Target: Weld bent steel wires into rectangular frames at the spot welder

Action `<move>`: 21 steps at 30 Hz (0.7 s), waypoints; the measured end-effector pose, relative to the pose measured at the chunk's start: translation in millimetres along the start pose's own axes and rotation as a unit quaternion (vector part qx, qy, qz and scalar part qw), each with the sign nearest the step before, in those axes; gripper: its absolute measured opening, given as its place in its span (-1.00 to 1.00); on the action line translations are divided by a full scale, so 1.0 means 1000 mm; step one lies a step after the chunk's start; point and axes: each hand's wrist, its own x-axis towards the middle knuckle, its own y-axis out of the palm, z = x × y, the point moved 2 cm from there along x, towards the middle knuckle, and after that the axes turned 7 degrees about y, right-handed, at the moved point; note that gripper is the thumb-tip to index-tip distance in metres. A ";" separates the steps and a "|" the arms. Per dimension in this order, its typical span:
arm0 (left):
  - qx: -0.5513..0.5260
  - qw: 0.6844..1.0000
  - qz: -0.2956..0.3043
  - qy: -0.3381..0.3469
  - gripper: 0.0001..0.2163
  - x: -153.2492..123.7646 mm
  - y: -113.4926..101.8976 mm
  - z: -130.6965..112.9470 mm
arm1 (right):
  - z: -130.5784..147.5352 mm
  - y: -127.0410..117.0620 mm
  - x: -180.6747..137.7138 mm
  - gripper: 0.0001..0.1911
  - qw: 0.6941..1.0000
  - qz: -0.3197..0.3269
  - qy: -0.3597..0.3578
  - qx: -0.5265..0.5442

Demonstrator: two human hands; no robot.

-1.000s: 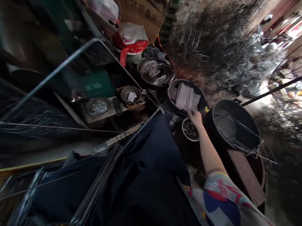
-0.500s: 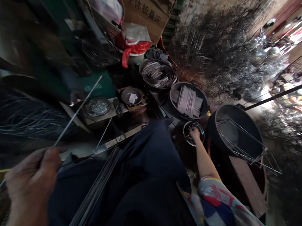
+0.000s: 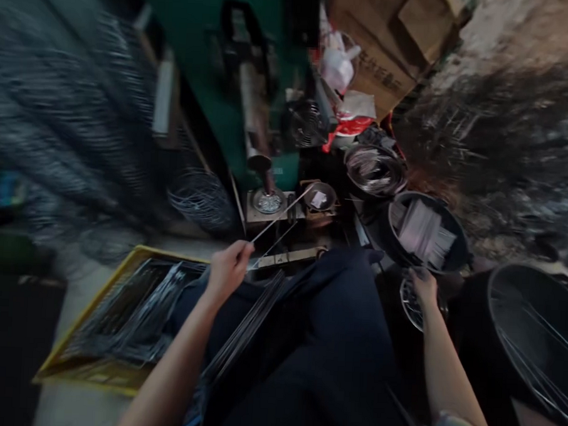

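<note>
My left hand is closed around a thin metal rod, which slants up and away to the right. Below my right hand is a small shiny metal bowl with small pieces inside. The fingers of that hand are drawn together at the bowl's far rim; blur hides what may be between them. Across my dark-clothed lap lies a bundle of thin metal rods. Beyond the rod in my left hand are a dish of small shiny pieces and a dark pan with a pale packet.
A green machine stands ahead. At left, a yellow crate holds wire pieces. Dark tubs with flat strips and coiled metal stand ahead right. A large dark tub with wire frames is at right.
The view has turned left, bringing the yellow crate into sight. My left hand still holds the rod, now further forward. My right hand has shifted from inside the bowl to its far rim.
</note>
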 end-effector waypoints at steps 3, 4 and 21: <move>-0.007 1.000 -0.006 -0.002 -0.72 0.001 -0.003 0.002 | 0.039 0.034 -0.017 -0.67 0.992 0.078 -0.038 0.093; -0.009 1.000 -0.009 -0.003 -0.71 0.000 -0.004 0.002 | 0.049 0.044 -0.027 -0.66 0.984 0.118 -0.032 0.131; -0.028 0.997 -0.074 -0.023 -0.75 -0.011 -0.006 -0.010 | 0.271 0.208 -0.161 -0.66 0.867 0.408 -0.089 0.270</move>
